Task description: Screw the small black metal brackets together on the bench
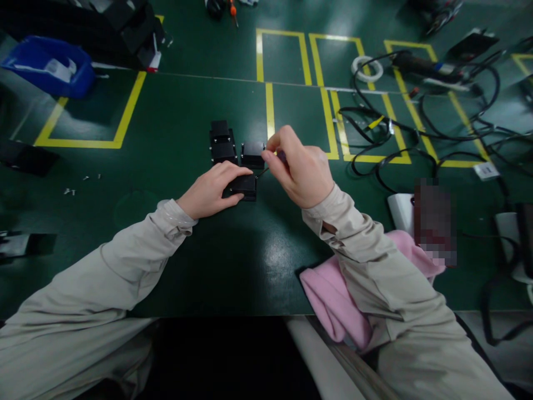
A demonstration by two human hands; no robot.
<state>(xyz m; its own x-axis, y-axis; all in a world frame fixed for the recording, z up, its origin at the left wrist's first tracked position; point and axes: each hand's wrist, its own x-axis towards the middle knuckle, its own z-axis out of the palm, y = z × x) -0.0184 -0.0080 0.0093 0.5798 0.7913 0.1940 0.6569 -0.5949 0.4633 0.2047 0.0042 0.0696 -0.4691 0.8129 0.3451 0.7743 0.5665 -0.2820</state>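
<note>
On the green table, my left hand (210, 191) grips a small black box (245, 186), thumb at its near side and fingers over its top. My right hand (302, 166) is closed around a thin tool with a dark handle, which looks like a screwdriver (263, 171); its shaft slants down to the right end of that box. Most of the handle is hidden by my fingers. Just beyond stand more black boxes of the same kind, one (253, 151) beside my right fingertips and others (222, 147) behind my left hand.
Several small screws (70, 191) lie at the left. A blue bin (50, 66) stands at the far left. Black cables (370, 125), a white tape roll (367, 69) and a dark cylindrical tool (425, 64) occupy the right. Pink cloth (333, 294) hangs over the front edge near my right forearm.
</note>
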